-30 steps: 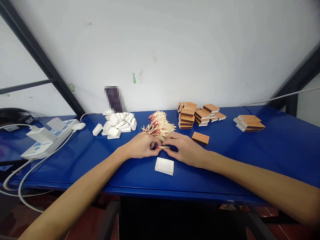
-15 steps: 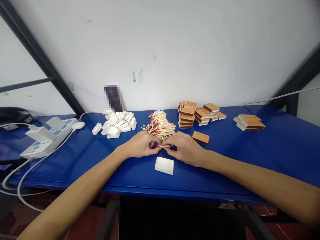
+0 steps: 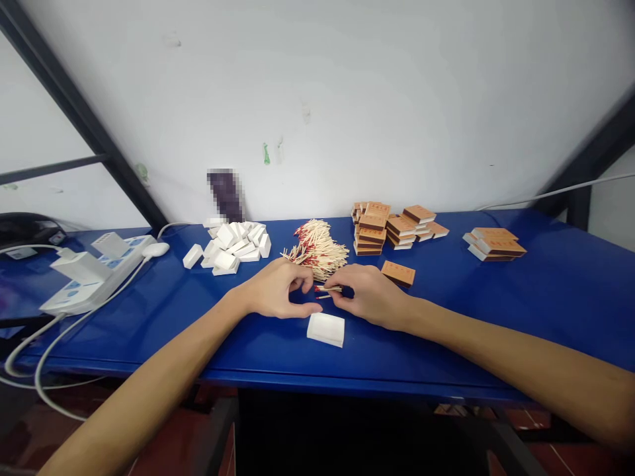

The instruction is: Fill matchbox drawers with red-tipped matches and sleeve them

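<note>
A blue bench (image 3: 496,291) runs along a white wall (image 3: 397,99); mid-bench, the right hand (image 3: 373,297) pinches matches (image 3: 329,289), the left hand (image 3: 275,291) has fingers wide, and a tray (image 3: 326,329) lies nearer.

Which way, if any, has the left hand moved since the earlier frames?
Yes: the left hand has opened. Against the white tray, its thumb is now nearer, its forefinger farther away.

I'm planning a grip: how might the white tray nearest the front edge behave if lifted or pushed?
The white tray is probably light and easily crushed, given its thin-looking walls. Lying flat on the glossy table, it would probably slide, not roll.
</note>
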The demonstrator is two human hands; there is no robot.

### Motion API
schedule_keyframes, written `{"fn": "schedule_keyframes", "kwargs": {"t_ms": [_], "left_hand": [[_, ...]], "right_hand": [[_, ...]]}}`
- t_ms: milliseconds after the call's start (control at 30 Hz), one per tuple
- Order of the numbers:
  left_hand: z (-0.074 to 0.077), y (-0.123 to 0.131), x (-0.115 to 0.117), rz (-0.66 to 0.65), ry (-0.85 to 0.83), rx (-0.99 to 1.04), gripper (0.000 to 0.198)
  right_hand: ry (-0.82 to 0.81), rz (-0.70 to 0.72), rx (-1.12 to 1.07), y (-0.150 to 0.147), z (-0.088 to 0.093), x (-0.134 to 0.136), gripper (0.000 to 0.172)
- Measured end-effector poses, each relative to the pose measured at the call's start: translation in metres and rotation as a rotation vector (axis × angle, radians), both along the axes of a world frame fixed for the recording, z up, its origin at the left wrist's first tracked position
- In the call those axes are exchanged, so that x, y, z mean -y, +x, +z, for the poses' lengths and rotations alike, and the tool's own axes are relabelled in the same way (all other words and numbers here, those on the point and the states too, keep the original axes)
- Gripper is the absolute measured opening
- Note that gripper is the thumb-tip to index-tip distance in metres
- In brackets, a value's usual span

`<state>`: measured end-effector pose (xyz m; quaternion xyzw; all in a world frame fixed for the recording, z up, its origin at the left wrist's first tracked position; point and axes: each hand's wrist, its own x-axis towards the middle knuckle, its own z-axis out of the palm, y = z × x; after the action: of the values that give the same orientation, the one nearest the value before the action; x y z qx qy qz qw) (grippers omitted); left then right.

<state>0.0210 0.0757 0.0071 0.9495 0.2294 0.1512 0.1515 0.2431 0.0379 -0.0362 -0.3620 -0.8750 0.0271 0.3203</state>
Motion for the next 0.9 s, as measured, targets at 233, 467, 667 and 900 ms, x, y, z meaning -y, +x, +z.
{"fn": "schedule_keyframes", "kwargs": {"t_ms": [233,467,667,900], "left_hand": [[-0.003,0.003,0.008,-0.064,-0.054,-0.057,0.035],[-0.006,0.006,0.006,-0.066,-0.066,-0.071,0.018],[-0.009,0.008,0.005,-0.071,-0.081,-0.047,0.009],[-0.007,0.006,0.002,-0.055,-0.079,-0.042,0.016]], "right_hand": [[0.014,-0.018,-0.078,0.007,0.012,0.002,0.011],[-0.157,-0.004,-0.155,0.018,0.041,0.018,0.011],[-0.196,0.120,-0.182,0.009,0.047,0.034,0.008],[-0.230,0.128,-0.103,0.003,0.030,0.031,0.013]]}}
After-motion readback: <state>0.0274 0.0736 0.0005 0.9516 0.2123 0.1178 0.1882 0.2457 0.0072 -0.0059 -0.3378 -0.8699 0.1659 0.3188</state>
